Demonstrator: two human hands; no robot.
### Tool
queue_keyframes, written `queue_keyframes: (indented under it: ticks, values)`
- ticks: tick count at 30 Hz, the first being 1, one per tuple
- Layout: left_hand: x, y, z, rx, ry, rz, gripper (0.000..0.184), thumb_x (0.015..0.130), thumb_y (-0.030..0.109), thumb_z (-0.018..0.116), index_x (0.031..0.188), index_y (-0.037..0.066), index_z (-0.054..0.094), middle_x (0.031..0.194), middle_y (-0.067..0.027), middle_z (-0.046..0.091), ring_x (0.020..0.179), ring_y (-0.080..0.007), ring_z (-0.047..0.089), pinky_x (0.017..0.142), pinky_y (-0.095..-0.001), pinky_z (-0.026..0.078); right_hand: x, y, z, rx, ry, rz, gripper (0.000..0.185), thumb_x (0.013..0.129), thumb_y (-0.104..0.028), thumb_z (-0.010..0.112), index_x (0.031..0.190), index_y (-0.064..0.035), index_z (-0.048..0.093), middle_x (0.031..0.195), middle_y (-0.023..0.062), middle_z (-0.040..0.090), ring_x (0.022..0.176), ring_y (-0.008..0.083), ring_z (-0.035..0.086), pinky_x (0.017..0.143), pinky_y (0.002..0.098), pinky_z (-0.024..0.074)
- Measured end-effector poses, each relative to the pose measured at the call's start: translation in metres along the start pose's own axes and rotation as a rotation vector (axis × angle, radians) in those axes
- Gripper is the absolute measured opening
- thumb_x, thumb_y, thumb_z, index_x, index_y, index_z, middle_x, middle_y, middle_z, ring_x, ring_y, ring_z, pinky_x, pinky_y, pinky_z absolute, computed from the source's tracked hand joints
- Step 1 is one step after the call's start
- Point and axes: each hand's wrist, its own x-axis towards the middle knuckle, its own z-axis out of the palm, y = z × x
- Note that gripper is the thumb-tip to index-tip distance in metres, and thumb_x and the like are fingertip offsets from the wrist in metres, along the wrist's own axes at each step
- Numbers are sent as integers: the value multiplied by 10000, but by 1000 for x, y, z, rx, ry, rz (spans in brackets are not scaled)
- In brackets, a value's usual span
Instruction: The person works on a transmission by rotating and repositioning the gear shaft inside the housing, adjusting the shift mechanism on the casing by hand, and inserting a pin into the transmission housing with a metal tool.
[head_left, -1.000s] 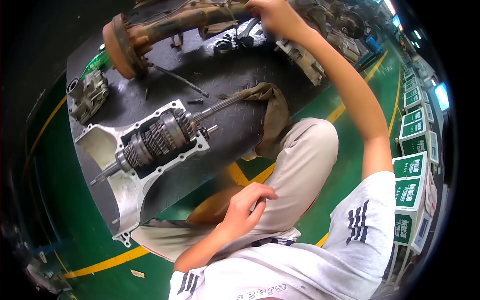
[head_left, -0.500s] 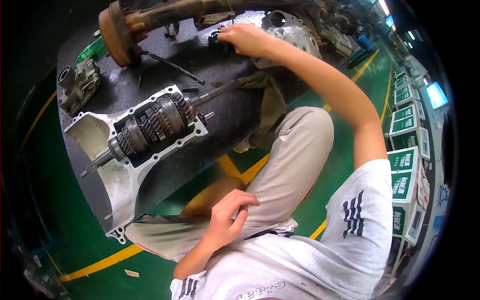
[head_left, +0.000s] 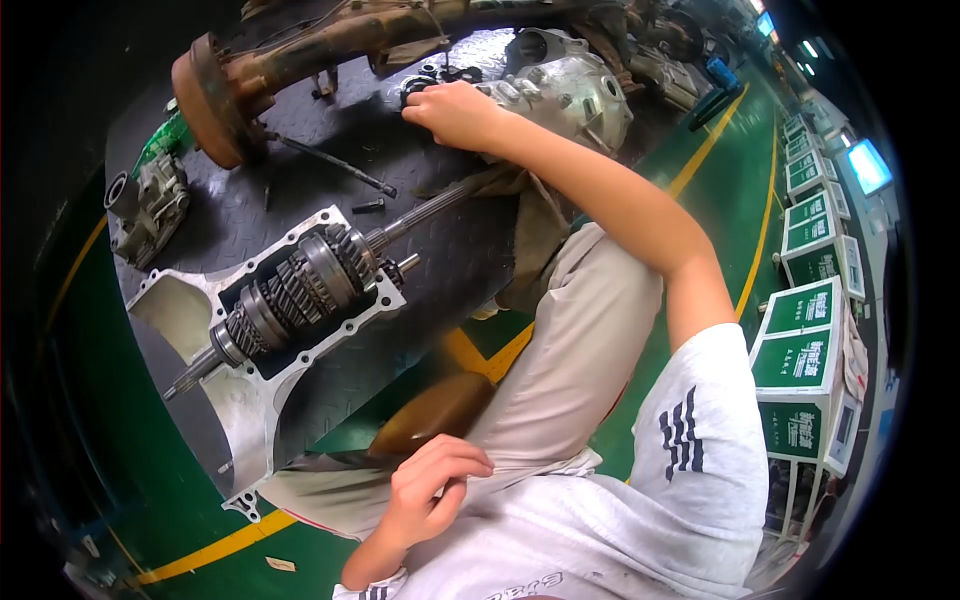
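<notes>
My right hand [head_left: 452, 112] reaches across the bench with its fingers closed and pointing down. Whatever they hold is hidden beneath them. Small black ring-like parts [head_left: 415, 88] lie right at its fingertips. My left hand [head_left: 428, 490] hovers over my lap, loosely curled and empty, with a gap between thumb and fingers. Nearer to me, an open gearbox housing half [head_left: 262, 400] holds a shaft with a stack of gears [head_left: 300, 288]. A long splined shaft [head_left: 430, 212] sticks out of its far end.
A rusty axle with a drum [head_left: 208, 100] spans the back of the bench [head_left: 300, 185]. A second silver housing [head_left: 570, 95] stands beside my right forearm. A cast metal part [head_left: 150, 208], a bolt [head_left: 368, 206] and a rod [head_left: 340, 165] lie around. Green-and-white boxes [head_left: 800, 345] line the right side.
The view has shifted, so the bench parts sit lower and further left. My right hand stays by the small black parts, fingers still closed. My left hand keeps its loose curl.
</notes>
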Motion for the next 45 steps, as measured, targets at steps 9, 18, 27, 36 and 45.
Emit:
queue_keyframes:
  ticks: [9, 18, 27, 36, 45]
  values:
    - [6, 13, -19, 232, -152, -90, 327, 659, -153, 520, 896, -26, 706, 927, -139, 727, 837, -255, 664, 667, -300, 515, -4, -8, 26, 10, 172, 66, 181, 831, -177, 692, 997, -106, 704, 1008, 93, 663, 943, 290, 704, 799, 400, 545]
    - [39, 20, -25, 578, -546, -4, 247, 762, -66, 665, 980, 49, 677, 1038, -79, 691, 923, -252, 638, 756, -333, 495, -10, -4, -9, 469, 16, 185, 235, 944, -211, 623, 1113, -58, 681, 1075, 160, 690, 1065, 366, 647, 934, 466, 516]
    - [56, -20, -31, 806, -858, 272, 208, 826, 117, 631, 1008, 24, 594, 997, -75, 601, 938, -234, 583, 768, -333, 444, -103, 98, -90, 59, 138, 903, 174, 879, -188, 689, 1019, -128, 772, 993, 135, 755, 931, 358, 721, 839, 441, 579]
    - [45, -52, -40, 808, -966, 387, 163, 827, 142, 638, 960, 62, 588, 912, -62, 554, 896, -218, 588, 725, -321, 459, -149, 117, -36, 234, -156, 839, 267, 758, -176, 862, 990, -98, 753, 1003, 167, 750, 1001, 368, 713, 852, 462, 565]
    - [47, -65, -54, 817, -949, 367, 178, 844, 148, 627, 1000, 68, 596, 908, -51, 549, 916, -223, 586, 763, -338, 468, -163, 125, -58, 141, 244, 890, 217, 876, -187, 758, 1068, -93, 714, 1028, 160, 733, 969, 399, 688, 831, 475, 553]
